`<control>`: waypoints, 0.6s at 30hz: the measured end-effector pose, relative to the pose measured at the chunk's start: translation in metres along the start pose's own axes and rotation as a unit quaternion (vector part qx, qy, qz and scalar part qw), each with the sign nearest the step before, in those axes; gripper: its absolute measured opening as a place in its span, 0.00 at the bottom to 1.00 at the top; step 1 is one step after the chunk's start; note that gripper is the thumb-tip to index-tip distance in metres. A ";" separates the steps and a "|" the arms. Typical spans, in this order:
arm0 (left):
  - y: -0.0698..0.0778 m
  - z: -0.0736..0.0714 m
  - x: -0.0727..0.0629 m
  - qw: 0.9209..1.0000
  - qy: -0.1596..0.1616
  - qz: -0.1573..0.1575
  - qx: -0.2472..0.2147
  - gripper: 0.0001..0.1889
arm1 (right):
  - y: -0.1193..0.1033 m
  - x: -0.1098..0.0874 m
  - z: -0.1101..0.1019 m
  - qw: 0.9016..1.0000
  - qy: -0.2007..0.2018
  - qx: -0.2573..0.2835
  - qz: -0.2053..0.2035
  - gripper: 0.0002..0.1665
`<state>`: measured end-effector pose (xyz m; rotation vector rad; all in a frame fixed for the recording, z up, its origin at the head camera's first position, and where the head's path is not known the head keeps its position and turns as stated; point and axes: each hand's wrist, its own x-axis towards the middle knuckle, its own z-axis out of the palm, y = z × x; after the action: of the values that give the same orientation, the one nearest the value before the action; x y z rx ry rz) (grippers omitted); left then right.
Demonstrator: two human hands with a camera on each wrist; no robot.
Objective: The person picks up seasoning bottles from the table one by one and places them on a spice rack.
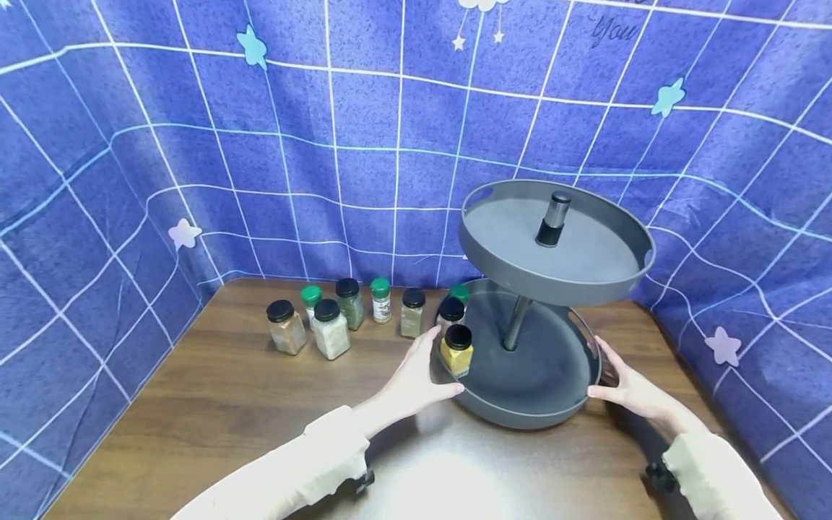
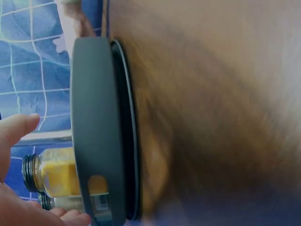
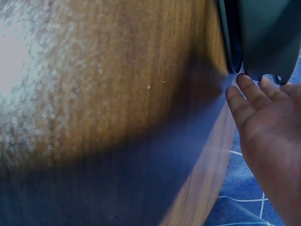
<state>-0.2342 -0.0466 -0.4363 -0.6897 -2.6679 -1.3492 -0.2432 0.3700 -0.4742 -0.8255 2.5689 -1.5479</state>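
A two-tier grey round tray stand [image 1: 520, 415] stands on the table. My left hand [image 1: 416, 379] is at the left rim of its lower tier, thumb and fingers spread, fingertips beside the handle cutout in the left wrist view. Just inside that rim stands a jar of yellow spice [image 1: 457, 355] with a black lid, a second black-lidded jar [image 1: 451, 309] behind it and a green-lidded jar [image 1: 460, 293] farther back. At the opposite rim is my right hand [image 1: 627, 386], its extended fingertips against the tier's side near the other cutout [image 1: 583, 328].
Left of the stand, several spice jars stand on the wooden table [image 1: 214, 404], among them a white-powder jar [image 1: 331, 334], a tan one [image 1: 287, 332] and a green-capped bottle [image 1: 381, 303]. The upper tier [image 1: 591, 253] overhangs the lower one, joined by a metal post [image 1: 516, 325]. A blue curtain [image 1: 364, 173] hangs behind.
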 end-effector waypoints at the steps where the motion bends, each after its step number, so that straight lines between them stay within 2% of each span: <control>1: 0.000 0.000 -0.002 1.000 -0.004 -0.011 -0.005 0.53 | 0.000 0.000 0.000 1.000 0.002 -0.003 -0.003 0.54; 6: -0.002 0.002 -0.011 0.998 -0.028 -0.047 -0.024 0.56 | 0.000 0.000 0.000 1.000 0.005 -0.013 -0.009 0.54; 12: -0.006 0.012 -0.018 0.994 -0.056 -0.082 -0.046 0.57 | -0.003 0.000 0.002 1.000 0.003 0.001 -0.009 0.53; 18: -0.001 0.018 -0.026 0.990 -0.065 -0.101 -0.070 0.57 | -0.004 0.000 0.002 1.000 0.001 0.016 -0.020 0.53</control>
<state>-0.2091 -0.0426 -0.4544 -0.5502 -2.8315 -1.6086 -0.2411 0.3666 -0.4725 -0.8777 2.5374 -1.5972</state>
